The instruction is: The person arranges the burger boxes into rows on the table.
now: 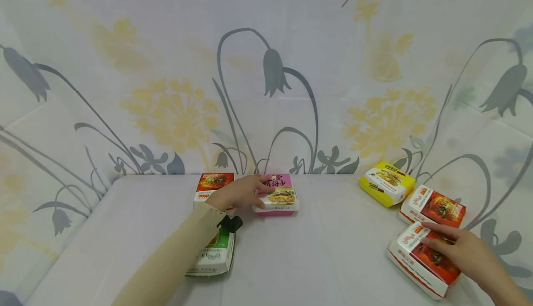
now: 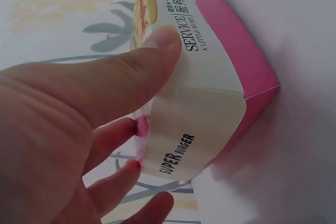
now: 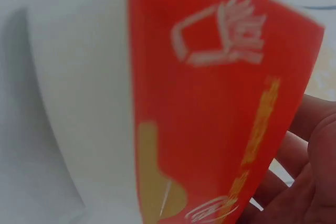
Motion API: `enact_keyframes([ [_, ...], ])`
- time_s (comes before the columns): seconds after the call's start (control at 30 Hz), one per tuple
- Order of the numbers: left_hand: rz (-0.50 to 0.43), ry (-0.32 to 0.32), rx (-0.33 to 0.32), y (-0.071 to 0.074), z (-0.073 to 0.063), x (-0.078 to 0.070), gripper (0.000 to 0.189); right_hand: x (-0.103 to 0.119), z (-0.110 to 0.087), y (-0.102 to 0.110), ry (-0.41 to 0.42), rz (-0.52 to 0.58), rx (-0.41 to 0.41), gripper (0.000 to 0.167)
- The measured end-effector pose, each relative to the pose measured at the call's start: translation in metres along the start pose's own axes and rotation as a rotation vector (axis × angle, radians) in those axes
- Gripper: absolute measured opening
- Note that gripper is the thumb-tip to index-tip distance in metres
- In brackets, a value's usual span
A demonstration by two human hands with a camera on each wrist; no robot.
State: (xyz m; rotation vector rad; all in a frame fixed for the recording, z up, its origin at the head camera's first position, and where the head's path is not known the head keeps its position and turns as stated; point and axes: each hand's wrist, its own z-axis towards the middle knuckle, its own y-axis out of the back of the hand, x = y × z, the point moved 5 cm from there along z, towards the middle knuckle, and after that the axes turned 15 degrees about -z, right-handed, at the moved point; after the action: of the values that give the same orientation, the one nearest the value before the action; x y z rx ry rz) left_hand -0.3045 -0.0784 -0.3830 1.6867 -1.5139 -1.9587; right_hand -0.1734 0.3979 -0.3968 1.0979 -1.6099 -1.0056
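Pink burger box (image 1: 284, 195) I watch near the tabletop's (image 1: 316, 255) back edge, left hand (image 1: 244, 193) touching it with fingers loosely spread, nearest red-and-white box (image 1: 432, 262) at right, right hand (image 1: 468, 252) laying relaxed fingers across its top, yellow box (image 1: 387, 184) farther back.

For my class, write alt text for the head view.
A person's left hand touches a pink and white cardboard burger box; the right hand rests on a red and white one. Four more boxes lie on the white table.
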Motion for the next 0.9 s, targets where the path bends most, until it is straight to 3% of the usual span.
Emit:
enact_keyframes([
  [0.23, -0.013, -0.01, -0.002, 0.0, -0.001, 0.0, 0.058, 0.001, -0.001, -0.006, -0.015, 0.022, 0.054, 0.088],
  [0.4, -0.011, -0.024, -0.003, 0.001, 0.0, 0.0, 0.058, 0.002, -0.004, -0.007, 0.059, 0.135, 0.091, 0.076],
  [0.6, -0.028, -0.029, -0.009, 0.001, 0.0, 0.0, 0.06, -0.001, -0.006, -0.011, 0.107, 0.287, 0.196, 0.06],
  [0.77, -0.049, -0.051, -0.026, 0.002, 0.0, 0.002, 0.061, -0.004, -0.005, -0.016, 0.076, 0.327, 0.27, 0.07],
  [0.9, -0.062, -0.073, -0.036, 0.003, 0.0, 0.003, 0.062, -0.001, -0.004, -0.02, 0.065, 0.308, 0.27, 0.079],
])
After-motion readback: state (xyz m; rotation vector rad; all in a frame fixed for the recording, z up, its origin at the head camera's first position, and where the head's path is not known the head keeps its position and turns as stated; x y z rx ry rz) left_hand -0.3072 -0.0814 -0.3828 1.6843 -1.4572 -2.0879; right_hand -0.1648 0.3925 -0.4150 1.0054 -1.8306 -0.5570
